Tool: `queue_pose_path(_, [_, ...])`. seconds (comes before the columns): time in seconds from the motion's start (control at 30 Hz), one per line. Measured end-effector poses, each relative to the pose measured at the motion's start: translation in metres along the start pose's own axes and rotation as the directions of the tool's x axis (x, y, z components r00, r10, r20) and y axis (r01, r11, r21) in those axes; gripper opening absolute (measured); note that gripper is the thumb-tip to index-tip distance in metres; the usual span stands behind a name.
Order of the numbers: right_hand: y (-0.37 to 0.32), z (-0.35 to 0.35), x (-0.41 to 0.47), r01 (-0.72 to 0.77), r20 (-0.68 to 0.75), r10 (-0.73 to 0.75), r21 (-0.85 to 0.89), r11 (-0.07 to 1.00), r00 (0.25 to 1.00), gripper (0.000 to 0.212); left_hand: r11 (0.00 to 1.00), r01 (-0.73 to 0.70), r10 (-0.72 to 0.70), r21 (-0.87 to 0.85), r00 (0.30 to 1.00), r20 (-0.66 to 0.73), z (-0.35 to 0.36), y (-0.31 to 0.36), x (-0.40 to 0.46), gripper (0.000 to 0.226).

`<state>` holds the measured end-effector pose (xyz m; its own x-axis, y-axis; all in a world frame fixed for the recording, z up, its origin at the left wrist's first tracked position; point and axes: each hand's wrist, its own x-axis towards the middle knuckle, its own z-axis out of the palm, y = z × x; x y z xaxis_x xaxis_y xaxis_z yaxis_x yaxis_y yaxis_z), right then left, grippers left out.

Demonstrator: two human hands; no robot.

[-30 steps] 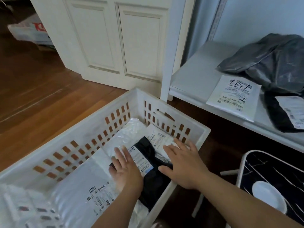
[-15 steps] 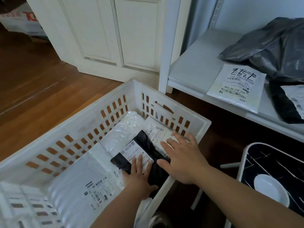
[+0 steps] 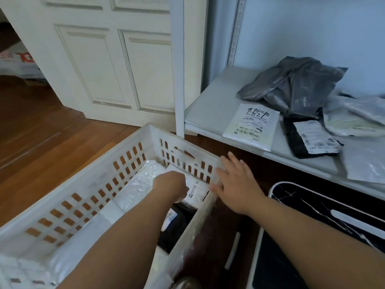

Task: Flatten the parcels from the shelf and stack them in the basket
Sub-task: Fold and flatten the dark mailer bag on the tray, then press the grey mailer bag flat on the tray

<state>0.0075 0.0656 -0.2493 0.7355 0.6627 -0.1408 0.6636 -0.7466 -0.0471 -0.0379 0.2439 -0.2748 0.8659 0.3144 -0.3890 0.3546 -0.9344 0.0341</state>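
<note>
**Room and Background**

Wooden plank floor point(image 3: 41, 142), reddish brown, at left. Cream panelled door point(image 3: 116, 65) standing behind, white upright post point(image 3: 179, 80) just beside it. Pale blue wall point(image 3: 302, 28) at right, with perforated metal rail point(image 3: 234, 32) running vertically. Soft, dim, even lighting.

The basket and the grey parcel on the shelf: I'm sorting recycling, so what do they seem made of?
The basket looks like rigid white moulded plastic, matte, with slotted walls. The grey parcel looks like a thin plastic mailer bag: crumpled folds with a dull sheen.
</note>
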Motion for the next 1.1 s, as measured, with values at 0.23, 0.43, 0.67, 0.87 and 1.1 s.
queue_pose_path(0.23, [0.099, -0.053, -0.058, -0.134, -0.149, 0.114, -0.127, 0.983, 0.982, 0.054, 0.838, -0.147, 0.025, -0.526, 0.972, -0.232, -0.065, 0.064, -0.019, 0.040])
queue_pose_path(0.43, [0.185, -0.061, -0.123, -0.332, -0.349, 0.240, -0.232, 0.914, 0.906, 0.035, 0.818, -0.319, 0.214, -0.478, 0.941, -0.260, -0.089, 0.152, -0.039, 0.032])
queue_pose_path(0.67, [0.235, -0.085, -0.164, -0.539, -0.237, 0.509, -0.078, 0.839, 0.827, 0.060, 0.830, -0.488, 0.398, -0.270, 0.858, -0.324, -0.102, 0.254, -0.019, 0.036])
queue_pose_path(0.87, [0.264, -0.084, -0.137, -0.437, 0.159, 0.433, -0.013, 0.899, 0.887, 0.081, 0.921, -0.384, 0.380, 0.061, 0.855, -0.352, -0.118, 0.304, 0.021, 0.043])
queue_pose_path(1.1, [0.272, -0.058, -0.128, -0.417, 0.182, 0.423, -0.069, 0.906, 0.888, 0.091, 0.952, -0.261, 0.293, 0.161, 0.927, -0.233, -0.140, 0.324, 0.065, 0.044])
